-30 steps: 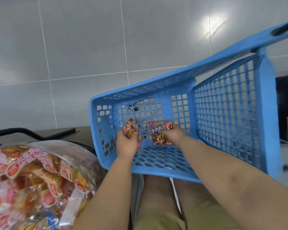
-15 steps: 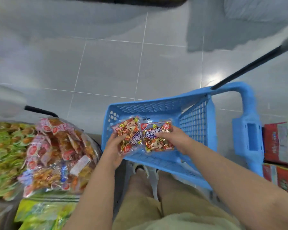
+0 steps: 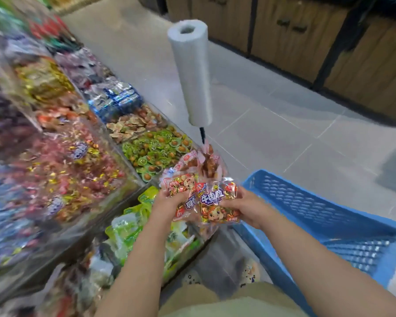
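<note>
Left hand (image 3: 169, 203) and right hand (image 3: 246, 208), grip closed on 1 packet (image 3: 217, 203) each, are now outside the basket (image 3: 306, 195), probably returning them.

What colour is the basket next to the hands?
The basket is blue, with a lattice wall; head view.

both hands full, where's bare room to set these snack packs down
Free: the blue basket, bare mesh right of the right hand; the grey floor between basket, bag roll and cabinets. Crowded: the sweet bins and green packs left of the left hand.
</note>
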Demonstrator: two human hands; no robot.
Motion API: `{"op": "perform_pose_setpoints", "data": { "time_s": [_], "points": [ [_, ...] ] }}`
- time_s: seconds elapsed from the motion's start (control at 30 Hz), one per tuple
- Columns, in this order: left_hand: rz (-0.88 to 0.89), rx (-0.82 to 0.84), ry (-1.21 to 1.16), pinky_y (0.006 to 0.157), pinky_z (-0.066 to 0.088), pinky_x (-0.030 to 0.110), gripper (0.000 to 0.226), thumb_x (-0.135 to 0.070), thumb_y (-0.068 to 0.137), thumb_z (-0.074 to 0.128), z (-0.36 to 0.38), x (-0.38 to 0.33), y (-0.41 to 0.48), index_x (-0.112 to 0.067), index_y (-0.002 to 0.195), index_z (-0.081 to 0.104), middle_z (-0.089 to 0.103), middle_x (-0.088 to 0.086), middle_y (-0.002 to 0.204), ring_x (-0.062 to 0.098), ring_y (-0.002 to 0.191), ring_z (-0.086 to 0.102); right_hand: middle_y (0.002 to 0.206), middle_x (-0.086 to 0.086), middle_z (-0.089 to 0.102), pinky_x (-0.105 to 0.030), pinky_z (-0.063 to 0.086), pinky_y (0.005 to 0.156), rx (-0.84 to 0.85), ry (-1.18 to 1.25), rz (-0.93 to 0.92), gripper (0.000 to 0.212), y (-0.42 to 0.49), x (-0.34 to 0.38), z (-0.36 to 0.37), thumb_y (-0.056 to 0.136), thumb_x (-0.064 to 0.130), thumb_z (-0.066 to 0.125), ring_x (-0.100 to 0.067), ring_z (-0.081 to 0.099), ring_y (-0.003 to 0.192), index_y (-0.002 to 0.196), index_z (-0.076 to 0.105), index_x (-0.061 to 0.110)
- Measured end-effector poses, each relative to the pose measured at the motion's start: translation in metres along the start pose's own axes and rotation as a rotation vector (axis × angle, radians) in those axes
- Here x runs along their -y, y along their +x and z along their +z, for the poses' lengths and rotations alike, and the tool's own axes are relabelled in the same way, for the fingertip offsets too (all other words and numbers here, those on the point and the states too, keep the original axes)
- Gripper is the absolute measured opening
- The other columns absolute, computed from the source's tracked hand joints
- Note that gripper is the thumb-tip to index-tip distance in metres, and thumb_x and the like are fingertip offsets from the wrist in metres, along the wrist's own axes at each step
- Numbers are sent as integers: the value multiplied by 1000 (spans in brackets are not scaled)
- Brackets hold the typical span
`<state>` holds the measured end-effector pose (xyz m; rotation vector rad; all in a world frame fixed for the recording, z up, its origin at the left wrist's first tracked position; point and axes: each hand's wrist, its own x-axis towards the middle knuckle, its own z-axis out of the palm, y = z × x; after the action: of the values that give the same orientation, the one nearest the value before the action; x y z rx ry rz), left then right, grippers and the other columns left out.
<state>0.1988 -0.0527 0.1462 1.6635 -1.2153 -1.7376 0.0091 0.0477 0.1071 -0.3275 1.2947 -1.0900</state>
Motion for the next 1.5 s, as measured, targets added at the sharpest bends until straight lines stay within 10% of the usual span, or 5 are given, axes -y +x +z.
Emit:
{"op": "perform_pose_setpoints", "data": {
  "time_s": [0.73,0.93,1.13,1.27,1.5],
  "points": [
    [266,-534,-276,71,43,24,31,-34,75,80,-300,-32,-14,-31,95,56,60,-22,93,-1,86,60,128,-5,53,-29,53,62,-14,-691,-413,66,144,92,346,88,6,60,-15,60,79,140,27,29],
    [269,-573,-284,94,36,39,85,-46,76,76,-306,-41,4,-16,144,36,48,-4,134,16,118,45,137,-6,45,-24,44,48,-132,-615,-365,69,167,100,350,86,-6,47,-13,55,65,135,20,34],
    [236,-502,-286,93,46,39,39,-39,74,79,-303,-62,20,-25,102,55,63,-12,112,12,101,60,150,-10,27,-27,52,72,158,-1048,-416,90,179,97,357,87,-2,52,-21,55,96,143,-7,39],
    [221,-486,-262,98,47,52,40,-42,72,80,-304,-73,27,-33,104,59,66,-4,116,22,108,62,150,-11,-27,-36,7,115,58,-1646,-703,107,188,81,354,78,-6,56,-34,-12,143,146,-21,25],
    [198,-463,-283,88,52,45,38,-38,71,81,-314,-81,36,-31,102,61,71,-8,104,19,99,67,129,-10,-58,-48,-35,100,109,-2097,-933,95,212,62,353,88,16,44,-31,-50,123,136,-38,21]
  ]
}}
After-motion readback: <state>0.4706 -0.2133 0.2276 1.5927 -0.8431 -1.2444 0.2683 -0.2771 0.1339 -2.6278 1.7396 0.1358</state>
